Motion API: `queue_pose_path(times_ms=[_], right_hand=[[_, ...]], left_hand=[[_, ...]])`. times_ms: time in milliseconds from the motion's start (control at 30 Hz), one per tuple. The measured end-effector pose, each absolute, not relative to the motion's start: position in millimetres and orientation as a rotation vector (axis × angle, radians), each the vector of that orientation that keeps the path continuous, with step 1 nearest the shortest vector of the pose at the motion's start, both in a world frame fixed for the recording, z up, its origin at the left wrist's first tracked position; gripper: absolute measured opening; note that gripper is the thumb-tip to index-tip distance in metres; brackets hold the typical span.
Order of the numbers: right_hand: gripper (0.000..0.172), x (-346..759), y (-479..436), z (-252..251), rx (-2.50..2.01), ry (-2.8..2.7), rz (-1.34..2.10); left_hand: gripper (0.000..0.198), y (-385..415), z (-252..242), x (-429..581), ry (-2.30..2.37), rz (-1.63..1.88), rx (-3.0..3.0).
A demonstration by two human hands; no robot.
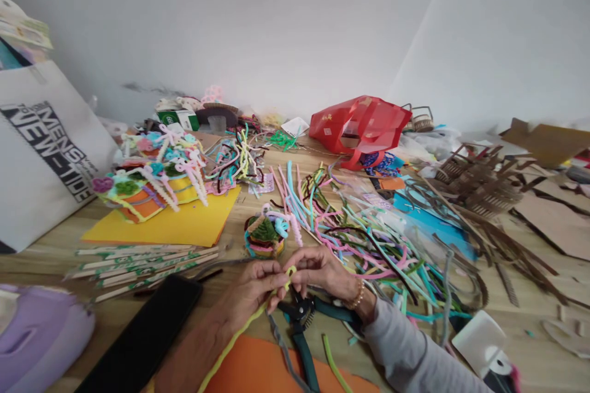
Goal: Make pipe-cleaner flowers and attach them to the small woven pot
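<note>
Both hands meet at the front middle of the table around a yellow pipe cleaner [236, 335]. My left hand [255, 288] pinches it near a small loop at its end, and the long tail trails down toward the front edge. From the other side, my right hand [322, 270] grips the loop between thumb and fingers. Under the right hand lie dark green-handled pliers [302, 313], partly hidden by it. Just beyond the hands sits a small pot of pipe-cleaner flowers [266, 232]. A grey pipe cleaner [284, 350] lies beside the pliers.
Loose coloured pipe cleaners [369, 239] spread to the right. A black phone [142, 334], paper-wrapped sticks [147, 264] and finished flower pots [154, 178] on yellow card [184, 225] lie left. A red bag [359, 126] and brown baskets [483, 181] stand farther back.
</note>
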State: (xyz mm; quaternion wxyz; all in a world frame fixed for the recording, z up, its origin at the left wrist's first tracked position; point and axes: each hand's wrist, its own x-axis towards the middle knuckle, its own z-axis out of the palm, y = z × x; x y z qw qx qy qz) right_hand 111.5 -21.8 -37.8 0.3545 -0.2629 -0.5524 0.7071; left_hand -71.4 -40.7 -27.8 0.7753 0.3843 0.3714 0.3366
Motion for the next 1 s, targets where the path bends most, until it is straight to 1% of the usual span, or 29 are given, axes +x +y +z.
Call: queue_pose_path(times_ms=[400, 667, 900, 1000], right_hand=[[0.028, 114, -21, -39, -0.682, -1.451, 1.851], [0.032, 111, -22, -36, -0.664, -1.350, 1.877], [0.033, 112, -20, -41, -0.712, -1.410, 1.887], [0.030, 113, -19, -42, -0.708, -1.451, 1.878]], left_hand=[[0.026, -40, -38, -73, 0.732, 0.707, 0.873], [0.016, -42, -31, -67, 0.841, 0.906, 1.066], [0.014, -45, -27, -63, 0.932, 0.972, 1.042], [0.014, -46, -26, -62, 0.962, 1.000, 1.048]])
